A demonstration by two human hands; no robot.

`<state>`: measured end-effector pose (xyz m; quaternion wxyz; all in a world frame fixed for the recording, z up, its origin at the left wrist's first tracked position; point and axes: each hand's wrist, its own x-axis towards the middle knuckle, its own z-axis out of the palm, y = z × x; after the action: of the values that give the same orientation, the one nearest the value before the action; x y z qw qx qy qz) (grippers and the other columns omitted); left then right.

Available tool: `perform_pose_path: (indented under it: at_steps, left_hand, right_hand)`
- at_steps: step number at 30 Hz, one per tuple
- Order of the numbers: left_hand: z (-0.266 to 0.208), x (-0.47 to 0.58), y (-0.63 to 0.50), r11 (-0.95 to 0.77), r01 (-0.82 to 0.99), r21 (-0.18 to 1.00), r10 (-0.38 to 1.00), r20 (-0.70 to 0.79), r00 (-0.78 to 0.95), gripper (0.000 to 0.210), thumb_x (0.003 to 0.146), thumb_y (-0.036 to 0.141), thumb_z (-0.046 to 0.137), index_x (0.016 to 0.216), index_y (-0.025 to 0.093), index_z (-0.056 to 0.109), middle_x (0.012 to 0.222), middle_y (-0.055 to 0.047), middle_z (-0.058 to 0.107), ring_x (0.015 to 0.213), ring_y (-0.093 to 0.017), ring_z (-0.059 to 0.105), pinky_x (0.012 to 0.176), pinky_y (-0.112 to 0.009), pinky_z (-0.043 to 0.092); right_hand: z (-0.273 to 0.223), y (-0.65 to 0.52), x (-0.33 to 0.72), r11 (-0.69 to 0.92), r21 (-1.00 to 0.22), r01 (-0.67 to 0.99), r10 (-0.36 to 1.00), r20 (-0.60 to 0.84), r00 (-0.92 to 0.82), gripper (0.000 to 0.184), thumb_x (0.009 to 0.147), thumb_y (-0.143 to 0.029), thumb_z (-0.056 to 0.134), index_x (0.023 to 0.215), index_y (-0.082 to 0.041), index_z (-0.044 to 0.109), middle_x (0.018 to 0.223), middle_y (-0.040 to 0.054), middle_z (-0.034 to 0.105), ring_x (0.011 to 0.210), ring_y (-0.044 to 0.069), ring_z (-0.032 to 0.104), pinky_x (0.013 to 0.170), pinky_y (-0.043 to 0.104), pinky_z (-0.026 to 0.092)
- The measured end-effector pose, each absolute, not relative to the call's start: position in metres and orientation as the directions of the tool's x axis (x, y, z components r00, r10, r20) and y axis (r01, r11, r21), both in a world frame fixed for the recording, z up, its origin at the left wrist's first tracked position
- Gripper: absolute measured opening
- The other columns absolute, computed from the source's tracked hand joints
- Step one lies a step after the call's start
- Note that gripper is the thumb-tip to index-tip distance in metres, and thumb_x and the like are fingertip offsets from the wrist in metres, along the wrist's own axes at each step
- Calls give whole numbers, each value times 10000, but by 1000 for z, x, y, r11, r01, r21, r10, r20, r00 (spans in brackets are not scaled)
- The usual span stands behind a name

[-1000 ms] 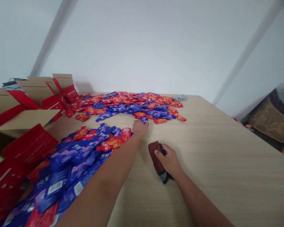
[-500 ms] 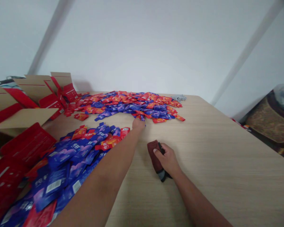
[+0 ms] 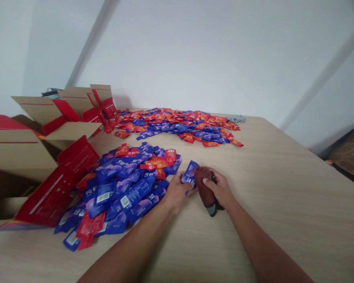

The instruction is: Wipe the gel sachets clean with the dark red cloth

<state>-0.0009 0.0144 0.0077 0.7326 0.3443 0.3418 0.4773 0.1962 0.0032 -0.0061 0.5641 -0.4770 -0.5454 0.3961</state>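
My left hand [image 3: 178, 192] is closed on a blue-purple sachet [image 3: 190, 171], its thumb lying across the lower part. Just right of it, my right hand [image 3: 220, 189] grips a pair of socks [image 3: 205, 188], brown with a grey and black end. The sachet is right beside the top of the socks; whether they touch I cannot tell. Left of my hands spreads a near pile of blue and red sachets [image 3: 126, 177]. Farther off, a long heap of red, orange and blue sachets [image 3: 177, 122] lies along the table's back.
Opened red and brown cardboard boxes [image 3: 47, 188] stand on the left with flaps up. A small grey crumpled item [image 3: 236, 118] lies at the far heap's right end. The wooden table [image 3: 283, 196] ends at a white wall [image 3: 212, 55]. A patterned brown item [image 3: 348, 153] sits beyond the right edge.
My left hand has drawn back from the far heap with a blue sachet and is now beside the socks. My right hand still grips the socks. The view has shifted left.
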Motion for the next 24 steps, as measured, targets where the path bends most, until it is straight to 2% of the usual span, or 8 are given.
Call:
perform_pose_path:
  at_steps: [2, 4, 7, 9, 13, 17, 20, 24]
  left_hand:
    - [12, -6, 13, 328, -400, 856, 906, -164, 391, 644, 612, 57, 806, 1222, 208, 663, 996, -49, 744, 838, -188, 725, 775, -302, 579]
    - [11, -12, 15, 391, -348, 852, 861, -205, 465, 698, 601, 58, 786, 1275, 199, 675, 965, -43, 740, 732, -159, 697, 672, -256, 541]
    - [3, -19, 16, 467, -393, 792, 850, -280, 445, 826, 577, 43, 737, 1378, 221, 638, 939, -21, 736, 599, -108, 631, 558, -210, 466]
    - [-3, -19, 18, 486, -443, 753, 858, -316, 404, 888, 576, 34, 718, 1434, 235, 605, 916, -9, 737, 564, -101, 615, 543, -209, 459]
    - [-7, -12, 26, 511, -531, 677, 860, -399, 318, 696, 684, 77, 745, 1364, 187, 646, 923, -54, 770, 658, -170, 705, 636, -281, 559]
    - [-3, -8, 31, 602, -636, 483, 794, -449, 410, 273, 943, 331, 682, 1124, 132, 725, 978, -113, 791, 728, -205, 745, 690, -308, 587]
    - [-4, -9, 31, 645, -664, 377, 757, -436, 488, 318, 1016, 414, 623, 1003, 119, 740, 915, -106, 791, 730, -194, 743, 724, -288, 580]
    - [-5, -11, 33, 628, -685, 368, 771, -414, 484, 248, 1025, 344, 623, 1006, 132, 750, 908, -84, 795, 775, -192, 748, 739, -280, 568]
  right_hand:
    - [-3, -3, 190, 293, -950, 112, 955, 296, 18, 413, 889, -370, 726, 1271, -212, 730, 1340, 104, 736, 1233, 295, 689, 1100, 457, 523]
    - [-1, -7, 186, 308, -940, 150, 951, 301, -64, 386, 908, -351, 710, 1271, -220, 731, 1318, 103, 744, 1213, 290, 701, 1096, 462, 529]
    - [1, -10, 183, 346, -912, 219, 933, 309, -186, 363, 918, -319, 695, 1266, -227, 738, 1267, 98, 756, 1178, 285, 714, 1078, 460, 544]
    - [1, -10, 182, 403, -872, 277, 913, 361, -191, 356, 921, -296, 688, 1266, -231, 744, 1309, 109, 734, 1232, 292, 687, 1111, 468, 525]
    - [-1, -14, 180, 498, -783, 372, 865, 420, -275, 394, 921, -236, 664, 1310, -246, 728, 1412, 130, 678, 1322, 302, 640, 1145, 490, 513]
    - [-5, -21, 165, 560, -664, 496, 827, 406, -389, 471, 884, -179, 673, 1346, -263, 701, 1485, 117, 635, 1380, 306, 609, 1191, 515, 489]
    - [-6, -18, 152, 511, -606, 609, 853, 448, -269, 454, 891, -180, 658, 1334, -264, 700, 1544, 117, 580, 1388, 309, 606, 1191, 511, 502]
    - [2, -4, 144, 444, -587, 677, 876, 443, -191, 397, 908, -206, 648, 1298, -253, 706, 1532, 126, 577, 1337, 304, 645, 1170, 495, 526]
